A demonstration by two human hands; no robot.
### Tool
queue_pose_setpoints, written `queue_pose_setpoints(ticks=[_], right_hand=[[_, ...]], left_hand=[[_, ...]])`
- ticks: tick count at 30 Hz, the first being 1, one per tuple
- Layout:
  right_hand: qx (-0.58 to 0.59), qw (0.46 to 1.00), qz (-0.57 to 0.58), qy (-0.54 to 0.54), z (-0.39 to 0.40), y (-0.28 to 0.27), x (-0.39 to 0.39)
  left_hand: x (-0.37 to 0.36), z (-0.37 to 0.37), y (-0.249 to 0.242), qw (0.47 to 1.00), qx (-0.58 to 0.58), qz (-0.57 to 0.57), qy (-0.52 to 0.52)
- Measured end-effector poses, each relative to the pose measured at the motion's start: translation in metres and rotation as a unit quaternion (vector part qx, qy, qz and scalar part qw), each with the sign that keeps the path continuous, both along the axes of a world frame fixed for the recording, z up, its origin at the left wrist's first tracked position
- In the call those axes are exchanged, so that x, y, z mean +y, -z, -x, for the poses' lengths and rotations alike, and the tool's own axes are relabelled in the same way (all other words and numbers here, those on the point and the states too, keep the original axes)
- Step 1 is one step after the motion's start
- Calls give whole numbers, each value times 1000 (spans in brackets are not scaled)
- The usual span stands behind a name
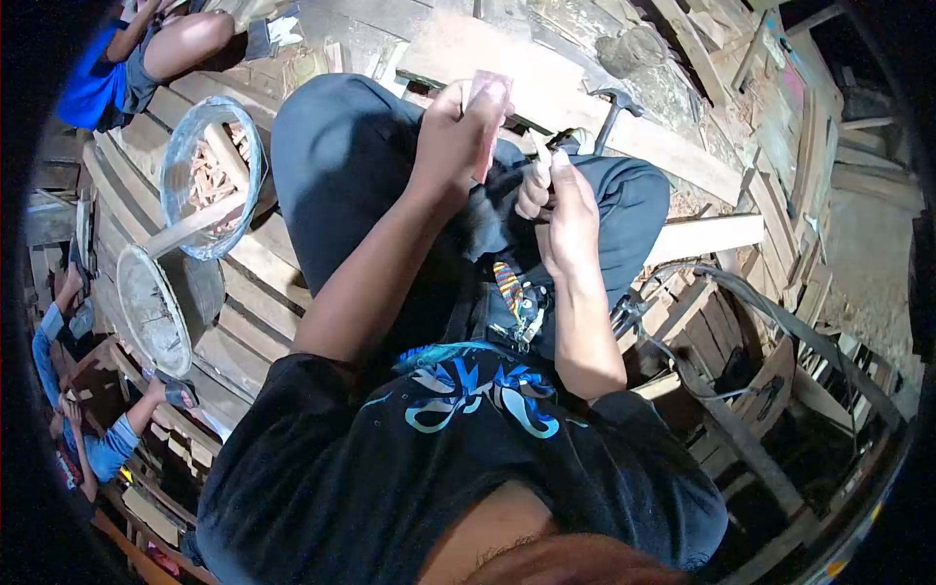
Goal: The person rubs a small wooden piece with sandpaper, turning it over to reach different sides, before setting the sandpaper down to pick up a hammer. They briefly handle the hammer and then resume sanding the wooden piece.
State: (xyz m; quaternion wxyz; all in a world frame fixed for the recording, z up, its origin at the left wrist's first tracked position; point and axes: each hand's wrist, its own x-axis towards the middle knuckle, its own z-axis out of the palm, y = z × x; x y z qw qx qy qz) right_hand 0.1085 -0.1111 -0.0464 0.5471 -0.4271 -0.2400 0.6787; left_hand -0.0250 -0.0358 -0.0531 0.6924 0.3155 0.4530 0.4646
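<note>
My left hand (448, 141) is closed around a flat pinkish packet (490, 93), held upright above my lap; its print is too glary to read. To the right of it, my right hand (564, 210) pinches a thin pale strip (541, 148) between thumb and fingers. I cannot make out whether the strip is paper or wood. The hands are apart, over my crossed legs in dark trousers (336, 166). Just beyond the right hand, a claw hammer (614, 112) rests on a pale board (673, 156).
On the slatted floor at left stands a bucket (175, 185) of wood offcuts, beside a tipped round container (156, 307). A cable (780, 312) curves at right among timber pieces. People sit at the left edge, one in blue (93, 83). A wide pale plank (468, 49) lies ahead.
</note>
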Motion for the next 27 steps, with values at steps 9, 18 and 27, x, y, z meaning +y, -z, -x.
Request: queue_pose_setpoints(ticks=[9, 18, 27], right_hand=[[202, 976, 48, -63, -3, -4, -1], [-283, 951, -114, -53, 2, -5, 5], [-233, 964, -113, -56, -6, 8, 6]], left_hand=[[-11, 0, -14, 963, 57, -254, 71], [-8, 3, -11, 969, 75, -236, -2], [-3, 15, -20, 987, 45, -126, -89]])
